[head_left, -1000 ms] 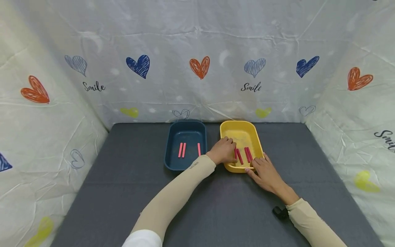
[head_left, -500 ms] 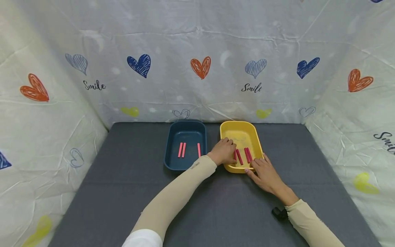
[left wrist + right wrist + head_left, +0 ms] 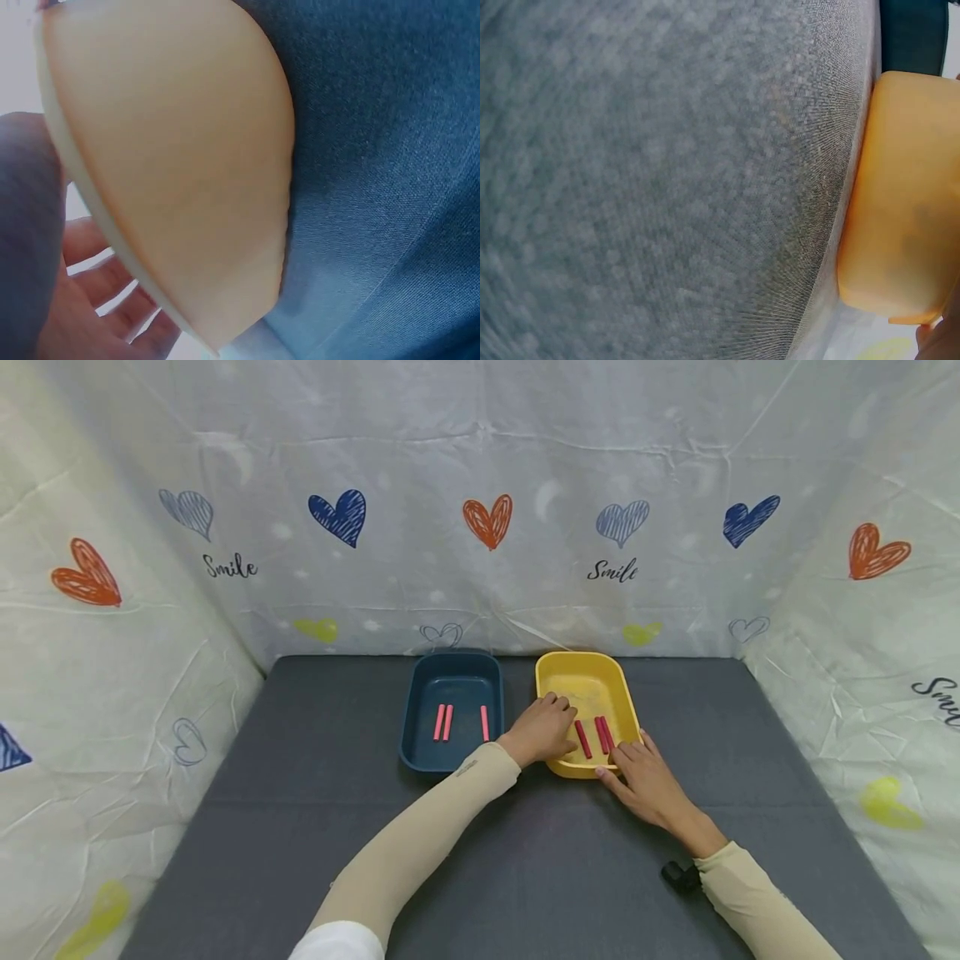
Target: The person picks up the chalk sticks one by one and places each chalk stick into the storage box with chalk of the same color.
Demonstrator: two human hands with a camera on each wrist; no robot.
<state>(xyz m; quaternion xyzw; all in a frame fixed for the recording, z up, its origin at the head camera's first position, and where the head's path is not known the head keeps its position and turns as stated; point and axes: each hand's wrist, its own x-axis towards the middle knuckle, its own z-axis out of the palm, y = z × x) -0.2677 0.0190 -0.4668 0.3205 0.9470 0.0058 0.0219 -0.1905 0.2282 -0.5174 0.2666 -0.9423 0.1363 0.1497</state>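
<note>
In the head view a yellow tray (image 3: 555,662) stands at the back of the table. Three dark red sticks, chalk-like in shape, show inside it; one stick (image 3: 583,739) lies apart from two close together. My left hand (image 3: 542,727) reaches over the tray's left rim with fingers curled down, seemingly holding another dark red stick, now hidden behind them. In the left wrist view that hand's fingers (image 3: 105,285) show behind the tray wall (image 3: 172,150). My right hand (image 3: 648,781) grips the tray's front right corner, thumb against the front wall and fingers over the rim.
Left of the yellow tray stands a dark blue tray (image 3: 408,727) with three pink sticks (image 3: 447,723), partly behind my left forearm. A dark grey cloth (image 3: 315,735) covers the table. A small black device (image 3: 680,877) sits by my right wrist. Printed curtains (image 3: 420,460) enclose the table.
The leftmost dark red stick, seen before beside my left fingers, is now out of sight behind that hand. My right hand keeps its place on the tray corner.
</note>
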